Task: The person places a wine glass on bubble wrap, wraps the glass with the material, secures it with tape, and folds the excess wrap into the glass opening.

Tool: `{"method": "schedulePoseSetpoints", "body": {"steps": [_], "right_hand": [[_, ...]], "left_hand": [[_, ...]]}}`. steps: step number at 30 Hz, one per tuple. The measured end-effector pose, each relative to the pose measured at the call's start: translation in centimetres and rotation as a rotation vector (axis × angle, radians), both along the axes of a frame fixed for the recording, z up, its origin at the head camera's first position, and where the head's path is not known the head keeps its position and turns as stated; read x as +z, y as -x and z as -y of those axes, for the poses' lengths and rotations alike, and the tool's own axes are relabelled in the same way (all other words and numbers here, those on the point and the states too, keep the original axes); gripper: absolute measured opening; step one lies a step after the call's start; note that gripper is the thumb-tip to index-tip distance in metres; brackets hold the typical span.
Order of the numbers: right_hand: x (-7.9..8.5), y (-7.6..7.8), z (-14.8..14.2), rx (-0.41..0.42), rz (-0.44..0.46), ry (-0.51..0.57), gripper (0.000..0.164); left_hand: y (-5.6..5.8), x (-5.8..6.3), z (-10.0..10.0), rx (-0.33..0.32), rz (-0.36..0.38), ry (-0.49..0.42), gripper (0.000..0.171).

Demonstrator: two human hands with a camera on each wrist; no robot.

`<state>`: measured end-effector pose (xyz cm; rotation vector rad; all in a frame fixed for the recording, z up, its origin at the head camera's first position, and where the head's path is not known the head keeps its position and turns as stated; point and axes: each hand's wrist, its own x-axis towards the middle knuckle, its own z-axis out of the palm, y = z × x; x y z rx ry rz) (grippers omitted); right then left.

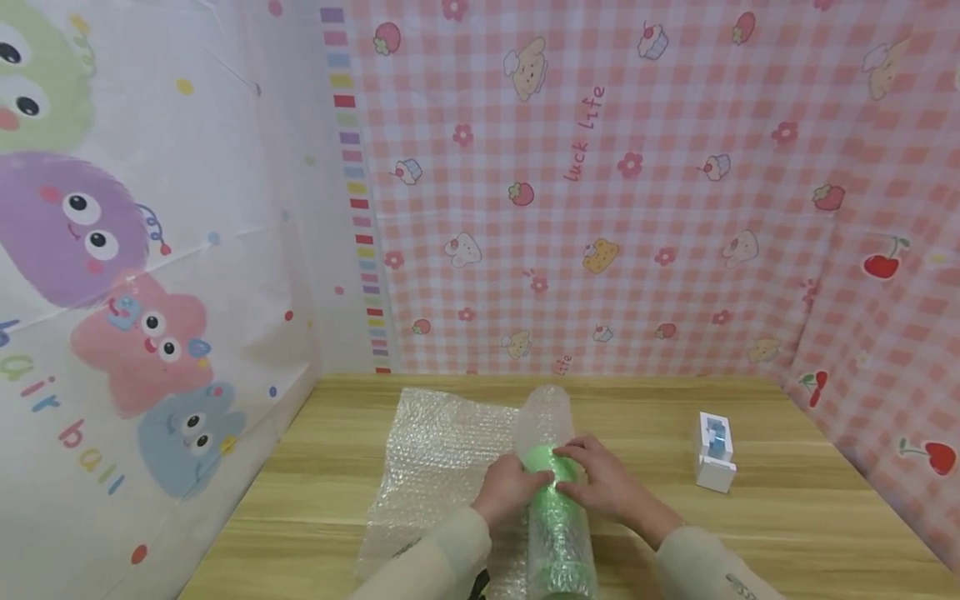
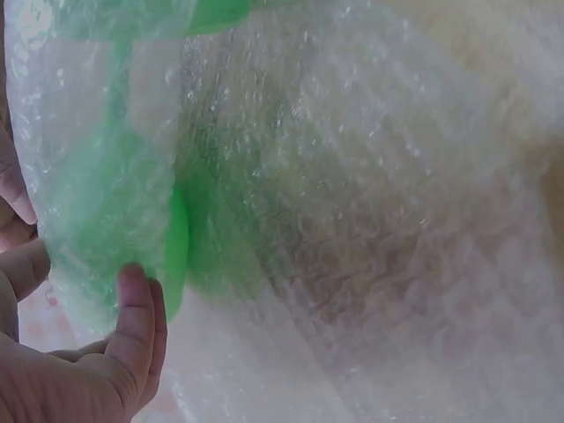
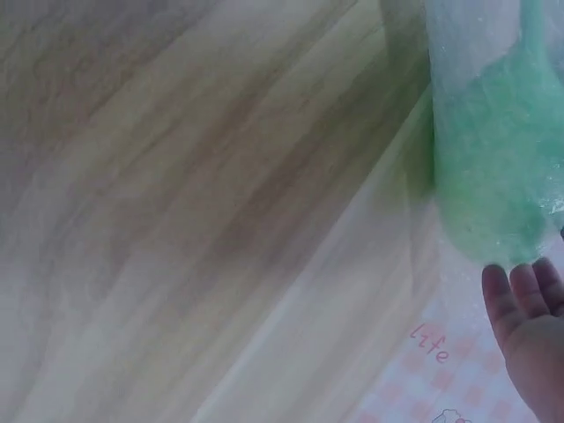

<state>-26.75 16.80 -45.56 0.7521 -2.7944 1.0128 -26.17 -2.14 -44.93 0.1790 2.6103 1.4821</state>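
A green goblet-shaped piece (image 2: 110, 189), with a rounded bowl and a thin stem, lies rolled inside clear bubble wrap (image 1: 446, 442). In the head view the green shows through the roll (image 1: 551, 500), which lies lengthwise toward me. My left hand (image 1: 508, 487) holds the roll from the left, thumb across its top near the bowl end. From the right, my right hand (image 1: 603, 483) grips the same end, thumb and fingers bent over the wrap. Its fingertips (image 3: 496, 280) rest by the bowl's rim in the right wrist view.
A flat sheet of the wrap spreads left of the roll, and a loose end sticks out beyond the bowl. On the right of the wooden table (image 1: 787, 517) stands a small white tape dispenser (image 1: 715, 454) with a bluish roll. Patterned cloths (image 1: 600, 208) hang behind and at both sides.
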Motion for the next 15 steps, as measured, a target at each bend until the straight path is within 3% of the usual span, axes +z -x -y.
{"method": "schedulePoseSetpoints", "body": {"steps": [3, 7, 10, 15], "right_hand": [[0.0, 0.2, -0.2, 0.017, 0.071, 0.025, 0.047], [0.0, 0.6, -0.2, 0.036, 0.129, 0.06, 0.045], [-0.1, 0.7, -0.1, 0.038, 0.143, 0.059, 0.045], [-0.2, 0.7, 0.1, 0.038, 0.119, 0.054, 0.049]], "left_hand": [[0.0, -0.4, 0.1, -0.008, -0.018, -0.021, 0.038], [-0.2, -0.8, 0.0, 0.002, 0.023, -0.052, 0.043], [-0.2, -1.1, 0.0, 0.013, 0.062, -0.066, 0.043], [0.0, -1.3, 0.5, 0.01, 0.055, -0.058, 0.04]]}}
